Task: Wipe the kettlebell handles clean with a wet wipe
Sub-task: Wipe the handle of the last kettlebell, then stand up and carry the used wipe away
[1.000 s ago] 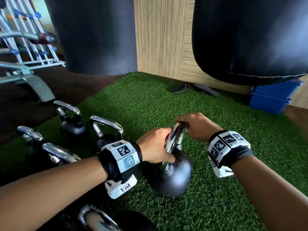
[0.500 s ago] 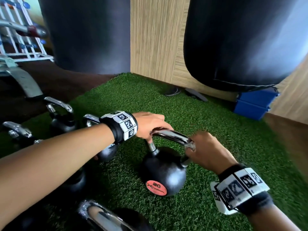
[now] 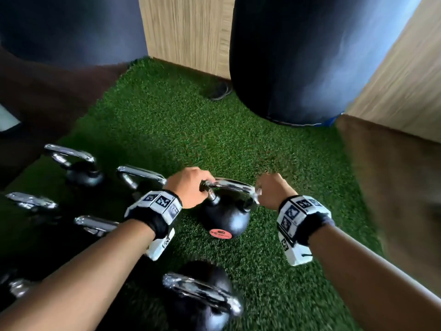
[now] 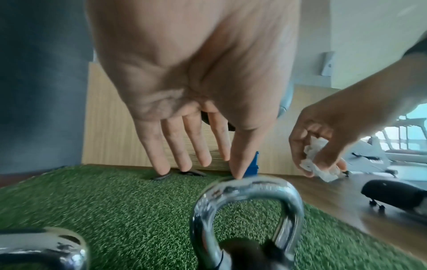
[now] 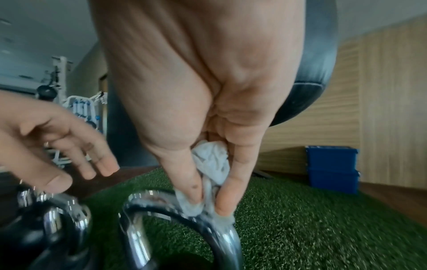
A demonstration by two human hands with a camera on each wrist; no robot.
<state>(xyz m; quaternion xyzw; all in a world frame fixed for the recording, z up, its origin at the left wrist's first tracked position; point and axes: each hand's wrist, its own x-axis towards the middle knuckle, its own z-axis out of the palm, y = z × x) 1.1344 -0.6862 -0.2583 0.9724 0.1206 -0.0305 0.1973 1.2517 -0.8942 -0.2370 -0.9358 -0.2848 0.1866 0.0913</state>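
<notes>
A black kettlebell (image 3: pixel 224 219) with a red label stands on the green turf, its chrome handle (image 3: pixel 230 185) running left to right. My left hand (image 3: pixel 199 187) is at the handle's left end; in the left wrist view its fingers (image 4: pixel 184 146) are straight and only the thumb tip touches the top of the handle (image 4: pixel 249 188). My right hand (image 3: pixel 263 193) is at the right end. It pinches a crumpled white wet wipe (image 5: pixel 211 168) and presses it against the handle (image 5: pixel 159 199).
Several other chrome-handled kettlebells (image 3: pixel 81 168) stand left of and in front of the held one, the nearest (image 3: pixel 202 297) below my arms. Two black punching bags (image 3: pixel 305 58) hang ahead by a wooden wall (image 3: pixel 186 29). Blue crates (image 5: pixel 332 168) stand to the right.
The kettlebell has been turned so its handle lies crosswise. My left hand has let go of its grip and now only touches the handle. My right hand with the wipe stays at the right end.
</notes>
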